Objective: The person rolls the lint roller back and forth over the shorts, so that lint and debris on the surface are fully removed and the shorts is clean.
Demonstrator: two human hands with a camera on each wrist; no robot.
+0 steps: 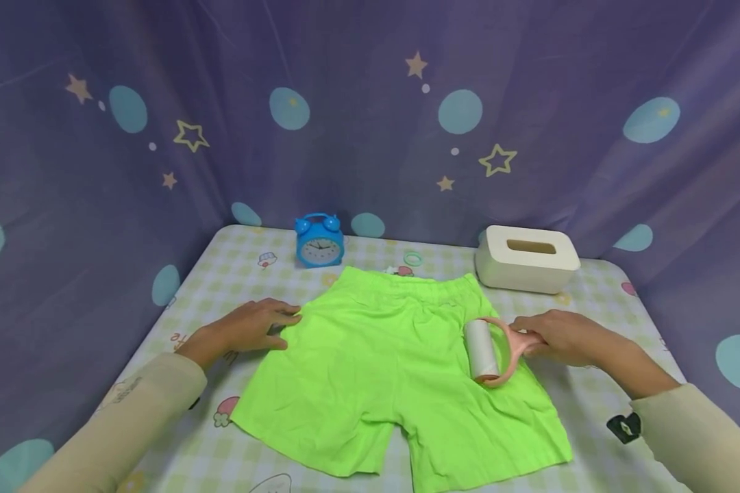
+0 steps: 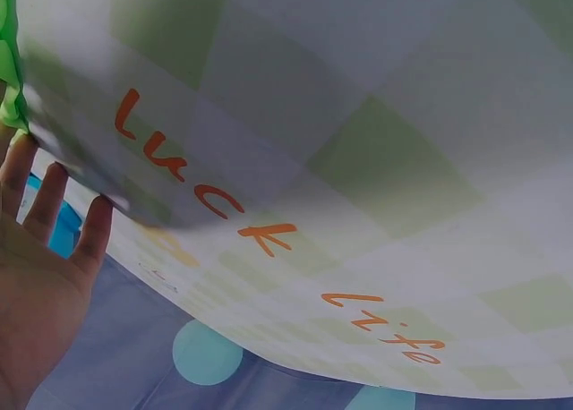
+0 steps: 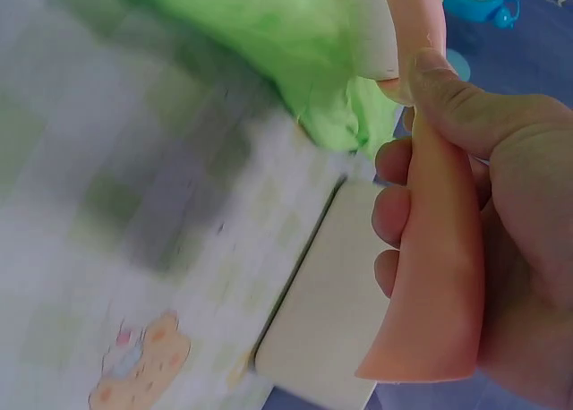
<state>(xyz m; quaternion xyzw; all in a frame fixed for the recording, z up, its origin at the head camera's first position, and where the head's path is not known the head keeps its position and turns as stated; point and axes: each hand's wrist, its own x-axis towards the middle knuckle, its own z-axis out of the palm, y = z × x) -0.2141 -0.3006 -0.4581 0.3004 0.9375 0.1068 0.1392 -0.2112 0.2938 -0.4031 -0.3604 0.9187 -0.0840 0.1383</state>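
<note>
Neon green shorts lie spread on the checked tablecloth, waistband toward the back. My right hand grips the pink handle of a lint roller, whose white roll lies over the right side of the shorts. The right wrist view shows my fingers curled round the roller's handle, with the thumb along it near the roll. At the opposite side, my left hand touches the shorts' left edge with its fingers spread. In the left wrist view those fingers look extended, with a strip of green fabric beside them.
A blue alarm clock stands at the back left. A cream tissue box sits at the back right, just behind the shorts. Between them lies a small green ring. A purple patterned curtain rises behind the table.
</note>
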